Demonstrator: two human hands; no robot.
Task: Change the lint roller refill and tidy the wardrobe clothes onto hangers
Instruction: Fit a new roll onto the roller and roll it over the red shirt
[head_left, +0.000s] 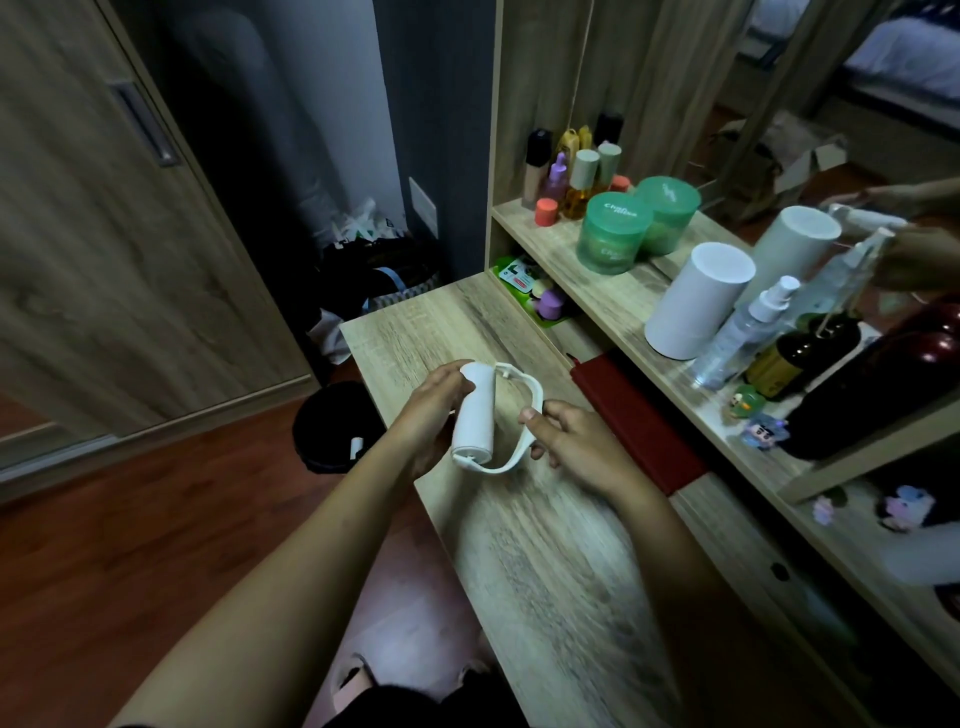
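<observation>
1. I hold the lint roller in the air over the desk, near its left edge, so both hands can work on it freely.
2. My left hand wraps the roll, with the palm behind it and the fingers curled round its upper end. I judge this grip is meant to steady the roll or slide it along its axle.
3. My right hand pinches the frame at the bend opposite the roll, thumb on top and fingers curled beneath. That braces the frame against any pull.
4. Both forearms reach forward from below, wrists turned toward each other, and the roll is tilted with its far end higher.
5. The bin sits on the floor just left of the desk, handy for waste. Something small and white lies in it.
6. I cannot tell whether this roll is the old 1 or the fresh refill.
</observation>
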